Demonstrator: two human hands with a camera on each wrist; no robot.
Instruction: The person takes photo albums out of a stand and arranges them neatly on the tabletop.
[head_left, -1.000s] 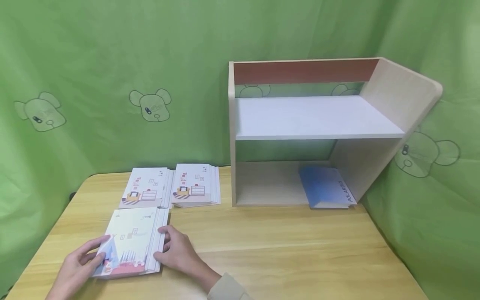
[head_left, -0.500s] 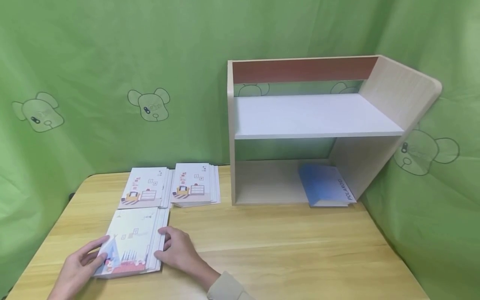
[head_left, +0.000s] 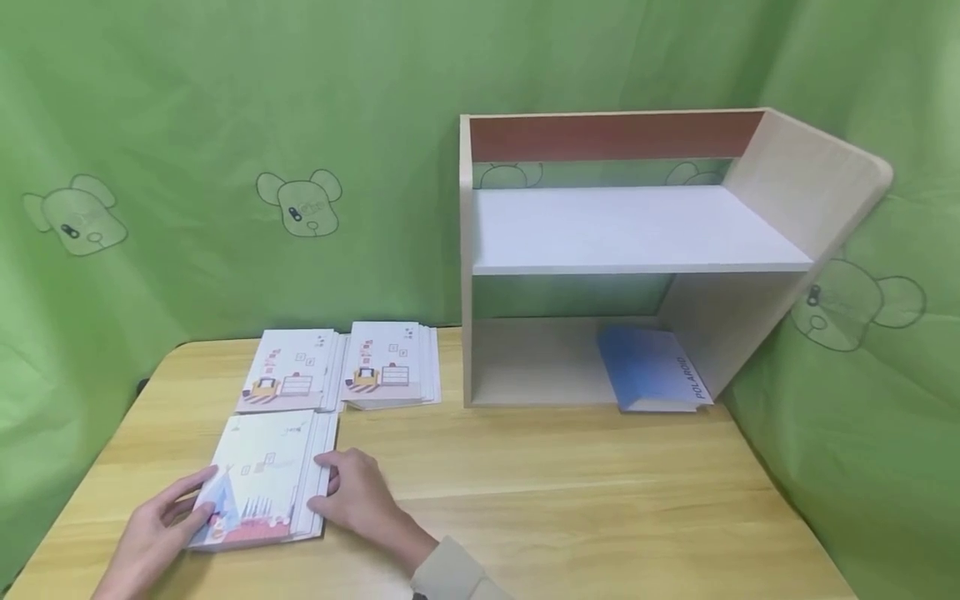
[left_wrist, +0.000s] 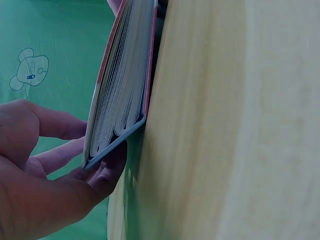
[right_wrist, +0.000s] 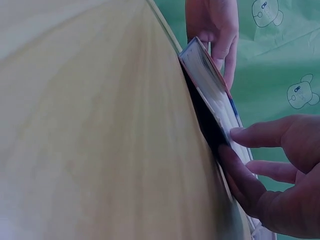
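A white photo album [head_left: 258, 475] with a pastel tent drawing on its cover lies face up at the front left of the table. My left hand [head_left: 157, 529] grips its spine side, with fingers above and beneath in the left wrist view. At the opposite side, my right hand [head_left: 360, 492] pinches the page edge of the album. From the right wrist, fingers [right_wrist: 242, 177] show under the lower cover, and a dark gap separates part of the album [right_wrist: 210, 82] from the table. Its fanned pages [left_wrist: 120, 75] show at the near end.
Behind the held album, two similar albums lie side by side: a left one [head_left: 288, 367] and a right one [head_left: 386, 362]. A two-level shelf [head_left: 637, 229] stands at the back right. On its lower level rests a blue POLAROID album [head_left: 648, 367]. Green curtains [head_left: 187, 108] hang behind.
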